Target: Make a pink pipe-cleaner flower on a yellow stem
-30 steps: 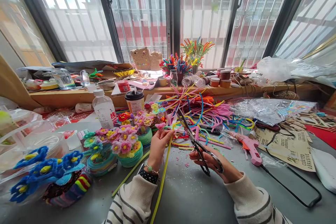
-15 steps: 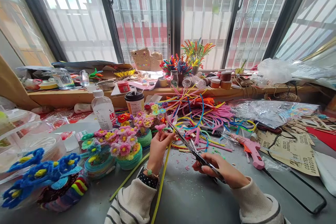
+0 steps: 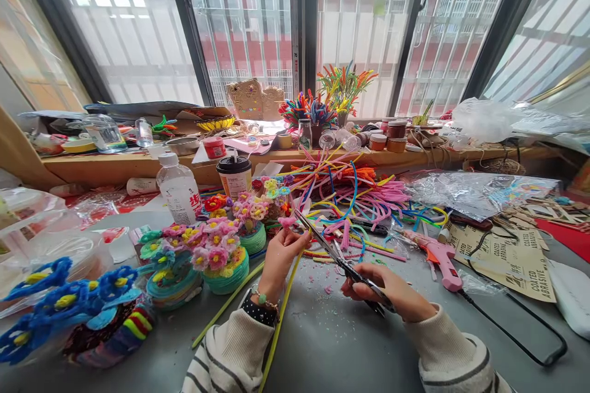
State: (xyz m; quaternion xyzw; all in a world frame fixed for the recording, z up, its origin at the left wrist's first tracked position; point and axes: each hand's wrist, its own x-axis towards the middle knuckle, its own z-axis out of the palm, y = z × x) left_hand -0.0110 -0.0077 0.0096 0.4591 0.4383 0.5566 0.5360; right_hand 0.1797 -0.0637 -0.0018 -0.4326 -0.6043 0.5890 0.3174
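Observation:
Between the fingertips of my left hand (image 3: 282,261) is a small pink pipe-cleaner flower (image 3: 287,221). A long yellow pipe cleaner (image 3: 282,319) also runs from these fingers down toward the table's front edge. My right hand (image 3: 385,288) is wrapped round the handles of a pair of scissors (image 3: 338,258). The blades are parted and point up and left, their tips close beside my left fingertips. Whether a blade touches the yellow stem I cannot tell. Just left of my left hand, pink flowers (image 3: 220,244) fill a small teal pot (image 3: 228,276).
Blue flowers (image 3: 64,301) stand at the front left. Behind them are a water bottle (image 3: 179,187) and a lidded cup (image 3: 234,177). Loose pipe cleaners (image 3: 369,199) pile up beyond the scissors. A pink glue gun (image 3: 437,258) with a black cord lies on the right, beside sandpaper sheets (image 3: 511,267).
The scissors have shifted very slightly, and the pink flower has turned a little in my left fingers. The whole view has moved slightly. Both hands keep their holds.

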